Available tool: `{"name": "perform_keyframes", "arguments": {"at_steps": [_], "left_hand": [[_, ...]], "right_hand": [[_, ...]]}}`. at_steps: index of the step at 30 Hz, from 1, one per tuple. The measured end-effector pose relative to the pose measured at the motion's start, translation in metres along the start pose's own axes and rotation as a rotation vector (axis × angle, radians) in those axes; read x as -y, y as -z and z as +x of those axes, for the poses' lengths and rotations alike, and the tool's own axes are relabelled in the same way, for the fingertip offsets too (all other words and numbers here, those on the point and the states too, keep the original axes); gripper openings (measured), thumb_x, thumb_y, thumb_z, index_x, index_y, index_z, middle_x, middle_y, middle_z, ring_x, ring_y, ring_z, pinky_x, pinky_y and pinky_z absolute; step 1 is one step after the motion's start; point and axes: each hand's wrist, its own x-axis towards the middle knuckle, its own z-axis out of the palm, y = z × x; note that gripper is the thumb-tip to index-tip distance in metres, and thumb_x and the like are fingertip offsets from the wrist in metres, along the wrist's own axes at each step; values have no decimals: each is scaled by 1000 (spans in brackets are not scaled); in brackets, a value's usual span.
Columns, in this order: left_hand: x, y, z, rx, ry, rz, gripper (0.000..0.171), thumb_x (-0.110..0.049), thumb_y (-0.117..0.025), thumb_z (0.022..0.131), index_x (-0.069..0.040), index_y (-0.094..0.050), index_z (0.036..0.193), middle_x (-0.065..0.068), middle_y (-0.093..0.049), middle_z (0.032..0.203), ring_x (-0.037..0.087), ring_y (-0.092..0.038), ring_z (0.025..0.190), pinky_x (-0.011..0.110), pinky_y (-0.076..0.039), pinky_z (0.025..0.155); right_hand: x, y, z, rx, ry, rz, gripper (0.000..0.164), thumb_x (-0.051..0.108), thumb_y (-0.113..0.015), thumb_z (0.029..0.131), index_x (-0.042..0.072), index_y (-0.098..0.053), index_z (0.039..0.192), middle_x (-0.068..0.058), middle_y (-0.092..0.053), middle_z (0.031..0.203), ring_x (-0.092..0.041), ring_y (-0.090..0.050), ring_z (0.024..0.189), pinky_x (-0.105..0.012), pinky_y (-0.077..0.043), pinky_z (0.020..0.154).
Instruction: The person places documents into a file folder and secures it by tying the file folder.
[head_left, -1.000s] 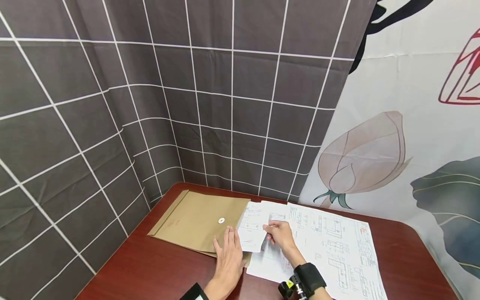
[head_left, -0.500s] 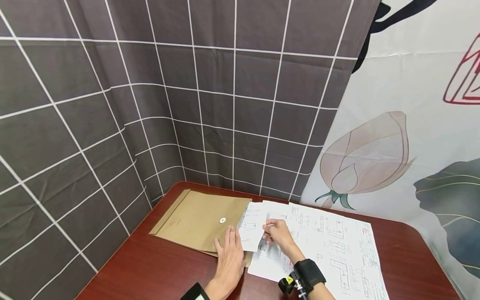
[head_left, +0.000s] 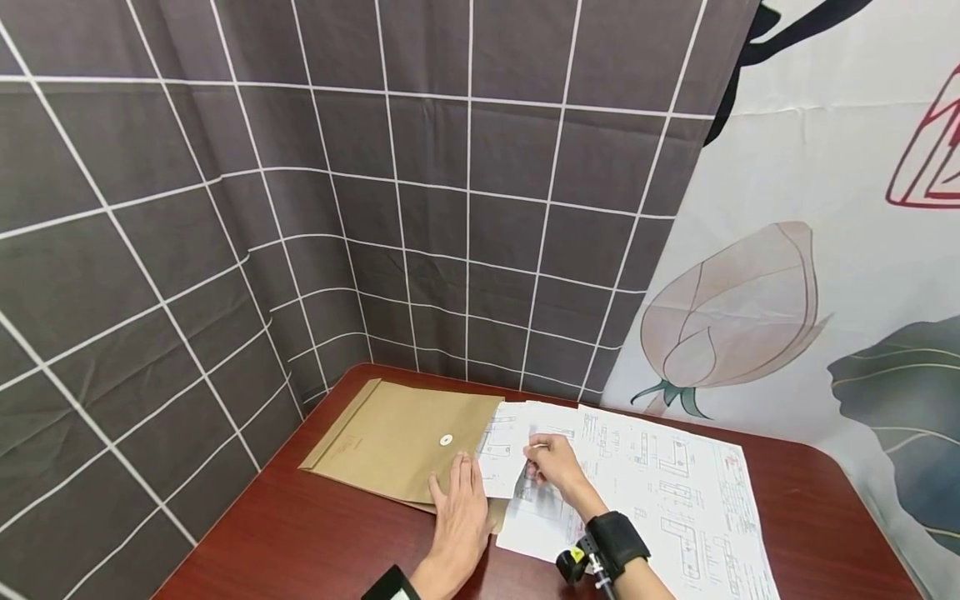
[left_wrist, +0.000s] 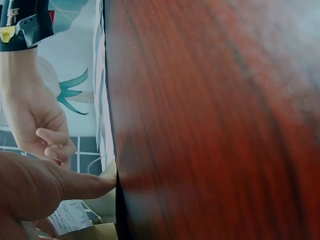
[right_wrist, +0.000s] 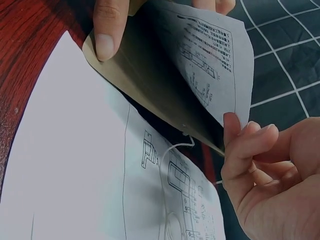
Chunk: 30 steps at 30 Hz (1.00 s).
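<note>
A brown kraft string-tie envelope (head_left: 390, 437) with a white button lies on the table, its mouth facing right. My left hand (head_left: 460, 517) rests straight fingers on its top near the mouth; in the right wrist view, the left thumb (right_wrist: 106, 37) presses the envelope's flap (right_wrist: 135, 82). A white printed drawing sheet (head_left: 497, 458) stands partly inside the mouth, its left part hidden. My right hand (head_left: 555, 467) pinches this sheet's right edge between thumb and finger, other fingers curled; the right wrist view shows the sheet (right_wrist: 220, 65) raised and bent above the flap.
Larger drawing sheets (head_left: 675, 500) spread over the right of the reddish-brown table (head_left: 337, 533), partly beneath my right forearm. A white string (right_wrist: 167, 150) trails from the flap. A dark checked curtain (head_left: 420, 208) and a white patterned cloth (head_left: 765, 167) hang behind the table.
The pinched sheet's near right corner has shifted slightly left toward the envelope, my right hand still at its edge. My left hand stays on the envelope.
</note>
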Motion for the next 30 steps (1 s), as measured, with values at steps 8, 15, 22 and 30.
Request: {"name": "perform_keyframes", "arguments": {"at_steps": [8, 15, 22, 30], "left_hand": [[1, 1, 1, 1, -5, -7, 104, -38, -89, 59, 11, -40, 137, 24, -43, 136, 35, -35, 130, 66, -29, 93], [2, 2, 0, -24, -20, -16, 104, -36, -89, 58, 10, -39, 138, 22, -44, 135, 33, -36, 129, 67, -30, 91], [3, 1, -1, -24, -20, -11, 108, -37, -90, 56, 10, -39, 138, 22, -44, 136, 33, -36, 130, 66, -30, 92], [3, 0, -1, -32, -17, -30, 107, -37, -90, 56, 10, -39, 138, 22, -45, 136, 33, -37, 129, 66, -29, 92]], "right_hand": [[-3, 4, -2, -16, -4, -4, 17, -1, -55, 89, -9, -62, 102, -7, -54, 58, -10, -46, 44, -25, -38, 42], [-5, 0, 1, -13, 26, 28, 17, 0, -56, 88, -10, -61, 101, -10, -55, 58, -11, -46, 44, -23, -37, 40], [-3, -8, 4, -9, 37, 9, 20, 1, -56, 88, -11, -60, 103, -6, -52, 54, -10, -42, 41, -23, -34, 38], [-2, -19, 12, 17, 29, 5, 17, 1, -55, 89, -10, -60, 102, -5, -51, 51, -9, -41, 39, -22, -32, 37]]}}
